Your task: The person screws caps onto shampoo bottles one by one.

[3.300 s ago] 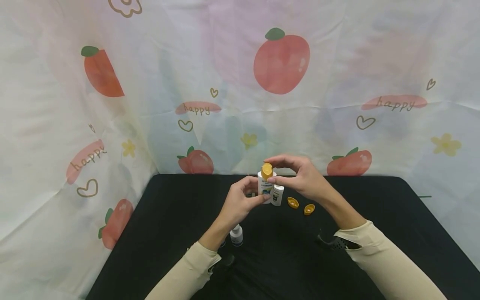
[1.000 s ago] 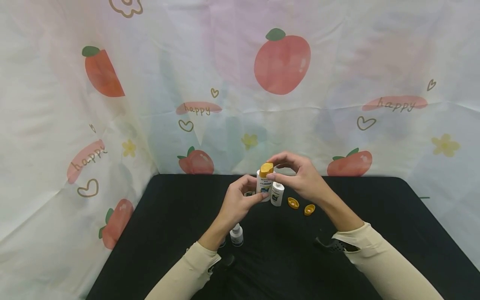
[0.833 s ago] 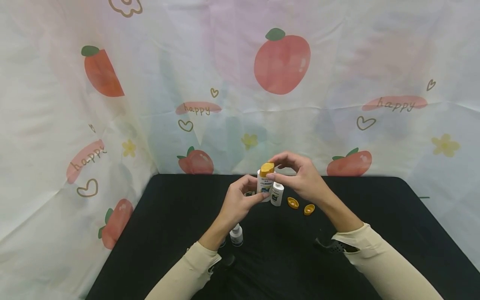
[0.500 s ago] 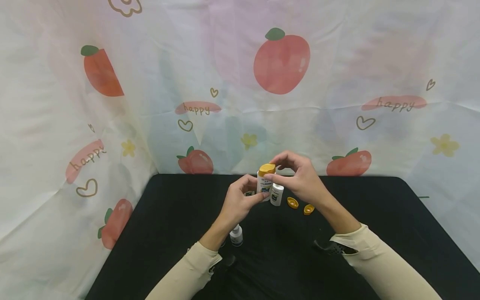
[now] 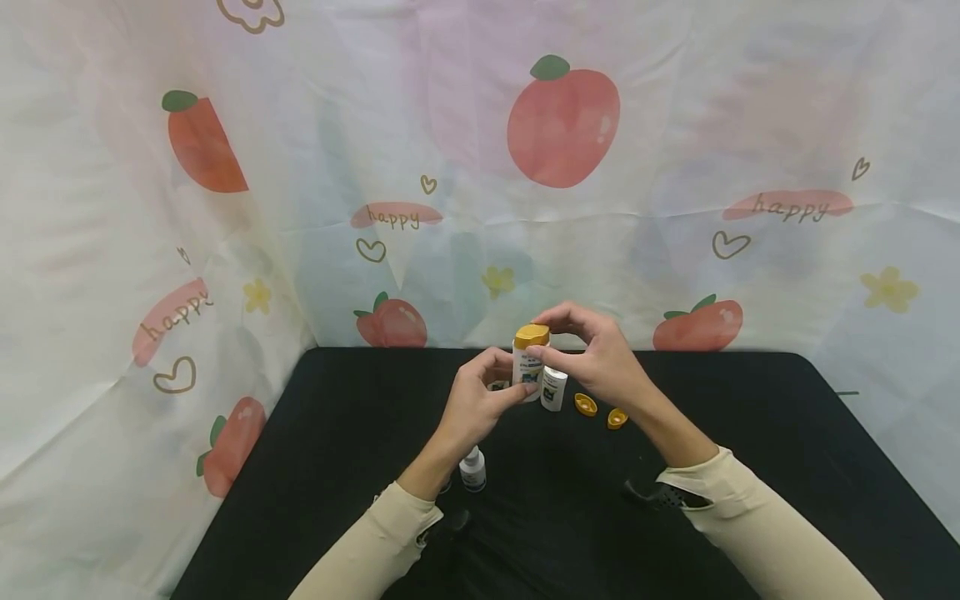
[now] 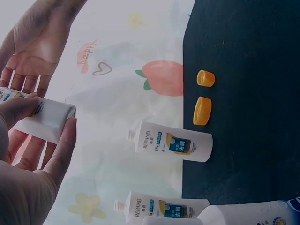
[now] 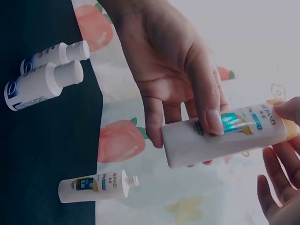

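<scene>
The left hand (image 5: 477,393) grips the white bottle (image 5: 527,365) by its body, thumb across the front and fingers behind. The right hand (image 5: 594,357) pinches the yellow cap (image 5: 532,335) at the bottle's top, thumb low on its front edge. The assembly is held roughly upright, clear of the black table (image 5: 360,417).

To seat the cap well, keep the body braced; align the cap's long axis with the bottle's width; press evenly straight down (a tilted cap may bind). Inspect the seam before release; whether the cap is fully home cannot be told here.

Relative to the frame 3.3 s earlier, the cap is turned from narrow side forward to match the bottle's width, and sits lower.

Just beyond, an uncapped bottle (image 5: 552,390) stands; to its right lie a loose cap (image 5: 586,406) and a second loose cap (image 5: 617,418). A white-topped bottle (image 5: 472,472) stands by the left wrist.
</scene>
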### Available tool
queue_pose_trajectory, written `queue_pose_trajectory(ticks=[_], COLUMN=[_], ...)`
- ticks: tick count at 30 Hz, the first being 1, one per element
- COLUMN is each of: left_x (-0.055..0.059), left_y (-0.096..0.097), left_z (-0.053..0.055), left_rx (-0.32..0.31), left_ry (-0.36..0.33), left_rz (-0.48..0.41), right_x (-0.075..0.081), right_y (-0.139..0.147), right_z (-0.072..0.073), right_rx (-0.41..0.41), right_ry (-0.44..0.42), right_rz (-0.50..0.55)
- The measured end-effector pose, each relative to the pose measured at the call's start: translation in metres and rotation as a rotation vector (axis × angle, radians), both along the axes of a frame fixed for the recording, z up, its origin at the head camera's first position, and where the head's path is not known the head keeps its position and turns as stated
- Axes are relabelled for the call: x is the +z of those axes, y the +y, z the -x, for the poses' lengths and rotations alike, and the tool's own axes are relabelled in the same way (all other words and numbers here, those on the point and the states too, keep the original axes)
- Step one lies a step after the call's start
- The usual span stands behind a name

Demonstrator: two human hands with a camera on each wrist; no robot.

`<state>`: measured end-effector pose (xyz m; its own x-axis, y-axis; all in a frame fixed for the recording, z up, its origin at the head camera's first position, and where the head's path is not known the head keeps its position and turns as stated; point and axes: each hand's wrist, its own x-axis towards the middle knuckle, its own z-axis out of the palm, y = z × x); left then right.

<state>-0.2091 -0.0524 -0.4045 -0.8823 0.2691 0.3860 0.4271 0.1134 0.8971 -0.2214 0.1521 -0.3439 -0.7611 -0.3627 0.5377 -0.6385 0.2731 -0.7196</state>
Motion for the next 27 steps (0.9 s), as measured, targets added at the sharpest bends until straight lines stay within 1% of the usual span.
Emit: queue_pose_trajectory(ticks=[5, 9, 13, 16, 23, 27], left_x=[0.0004, 0.0001, 0.0004, 0.0005, 0.0, 0.0006], left_y=[0.0014, 0.0013, -0.0001, -0.0007, 0.0007, 0.0002], left_z=[-0.0011, -0.0011, -0.0019, -0.0023, -0.0023, -0.002], left_rx=[0.013, 0.012, -0.003, -0.008, -0.015, -0.028], left_ry=[0.019, 0.028, 0.017, 0.015, 0.04, 0.045], left_rz=[0.008, 0.01, 0.003, 0.003, 0.015, 0.006], right_x=[-0.0009, -0.0013, -0.0017, -0.0024, -0.0047, -0.0036], right_y=[-0.0019, -0.001, 0.0013, 0.0015, -0.0004, 0.0006], right_z=[0.0002, -0.0006, 0.0002, 0.0007, 0.0004, 0.0004], right_rx=[-0.002, 0.001, 0.022, 0.03, 0.032, 0.035], right_ry=[-0.003, -0.008, -0.014, -0.004, 0.039, 0.04], right_rz=[0.041, 0.026, 0.007, 0.014, 0.068, 0.059])
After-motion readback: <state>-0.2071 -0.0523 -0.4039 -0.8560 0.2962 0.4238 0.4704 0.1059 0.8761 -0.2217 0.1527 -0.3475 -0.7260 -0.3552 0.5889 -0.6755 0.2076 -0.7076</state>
